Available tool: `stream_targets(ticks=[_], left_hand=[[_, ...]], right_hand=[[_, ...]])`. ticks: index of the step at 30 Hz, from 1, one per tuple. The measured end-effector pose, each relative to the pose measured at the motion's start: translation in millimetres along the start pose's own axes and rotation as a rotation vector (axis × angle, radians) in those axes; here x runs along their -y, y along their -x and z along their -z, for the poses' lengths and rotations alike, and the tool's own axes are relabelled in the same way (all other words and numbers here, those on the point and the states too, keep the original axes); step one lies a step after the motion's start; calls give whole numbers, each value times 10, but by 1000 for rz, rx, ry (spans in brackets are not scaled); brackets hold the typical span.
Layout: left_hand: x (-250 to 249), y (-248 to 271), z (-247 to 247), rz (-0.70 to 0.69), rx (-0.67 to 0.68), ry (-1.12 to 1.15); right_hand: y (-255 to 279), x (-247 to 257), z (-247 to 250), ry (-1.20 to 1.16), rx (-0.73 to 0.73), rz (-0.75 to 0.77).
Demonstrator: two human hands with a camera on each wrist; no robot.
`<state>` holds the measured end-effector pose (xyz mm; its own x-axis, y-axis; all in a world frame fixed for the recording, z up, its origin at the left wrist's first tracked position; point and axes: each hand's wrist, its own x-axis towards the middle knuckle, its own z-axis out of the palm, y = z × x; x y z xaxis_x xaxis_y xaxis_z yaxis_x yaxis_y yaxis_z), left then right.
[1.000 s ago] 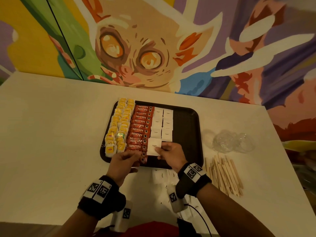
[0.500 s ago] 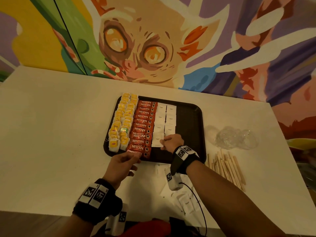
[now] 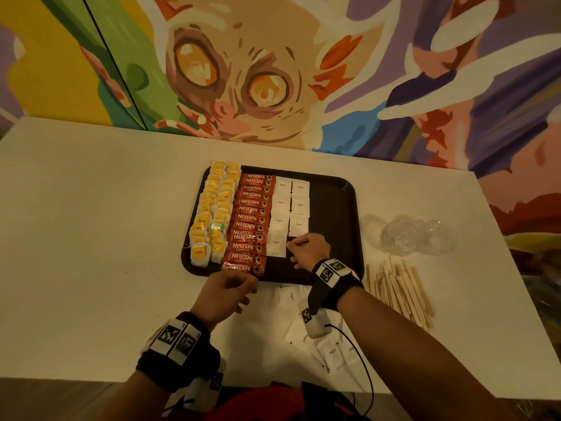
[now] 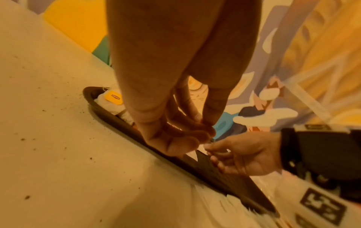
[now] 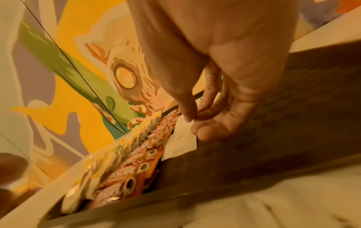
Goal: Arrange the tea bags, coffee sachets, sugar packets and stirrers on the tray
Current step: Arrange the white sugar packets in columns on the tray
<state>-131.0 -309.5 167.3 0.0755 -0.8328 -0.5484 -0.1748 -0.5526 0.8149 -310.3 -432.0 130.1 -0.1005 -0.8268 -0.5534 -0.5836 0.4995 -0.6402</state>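
A dark tray (image 3: 334, 208) holds yellow tea bags (image 3: 212, 220) on the left, red coffee sachets (image 3: 250, 226) beside them, and two columns of white sugar packets (image 3: 299, 205). My right hand (image 3: 290, 246) pinches the right edge of the nearest sugar packet (image 3: 276, 244), which lies flat at the front of the left column. In the right wrist view the thumb and a finger of my right hand (image 5: 192, 123) meet on that sugar packet (image 5: 181, 138). My left hand (image 3: 249, 284) hovers at the tray's front rim, its fingers (image 4: 203, 135) loosely curled and holding nothing.
Wooden stirrers (image 3: 400, 290) lie in a loose pile on the white table right of the tray. Crumpled clear plastic (image 3: 416, 235) sits behind them. More loose sugar packets (image 3: 331, 350) lie on the table under my right forearm. A painted wall stands behind.
My right hand carried the sugar packet away from me into the column beside the sachets and laid it flat. My left hand drew back off the sachets to the tray's front rim.
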Motion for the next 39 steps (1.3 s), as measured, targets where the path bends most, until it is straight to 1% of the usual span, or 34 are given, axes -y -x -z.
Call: stream_targets(ticks=[2, 6, 9, 12, 15, 18, 20, 21, 24, 26, 30, 33, 36, 39], left_hand=[[17, -42, -42, -35, 39, -113], [2, -140, -220, -110, 173, -338], [-37, -214, -423, -159, 245, -552], [-36, -261, -615, -247, 277, -818], [-21, -257, -781, -284, 295, -1023], [-24, -228, -907, -357, 280, -1178], [-18, -212, -956, -417, 276, -1260], [-10, -205, -966, -422, 280, -1290], [26, -212, -969, -413, 278, -1329], [43, -213, -971, -409, 276, -1308], [79, -171, -1005, -354, 281, -1163], [99, -183, -1037, -355, 245, -1096], [111, -220, -1068, -336, 241, -1051], [139, -241, -1077, -276, 227, -990]], right_hand=[[114, -58, 104, -37, -14, 48], [357, -296, 366, -65, -6, 120], [507, -553, 564, 27, -3, 158], [669, -827, 707, 176, -10, 146], [823, -1045, 751, 319, 7, 110], [930, -1171, 699, 417, 46, 69], [974, -1203, 625, 431, 58, 77], [984, -1216, 584, 442, 52, 90], [984, -1219, 480, 521, 35, 130], [976, -1216, 443, 526, 28, 150], [992, -1218, 437, 556, 53, 182], [1011, -1218, 437, 564, 85, 205], [991, -1226, 426, 531, 74, 200], [966, -1227, 405, 516, 63, 204]])
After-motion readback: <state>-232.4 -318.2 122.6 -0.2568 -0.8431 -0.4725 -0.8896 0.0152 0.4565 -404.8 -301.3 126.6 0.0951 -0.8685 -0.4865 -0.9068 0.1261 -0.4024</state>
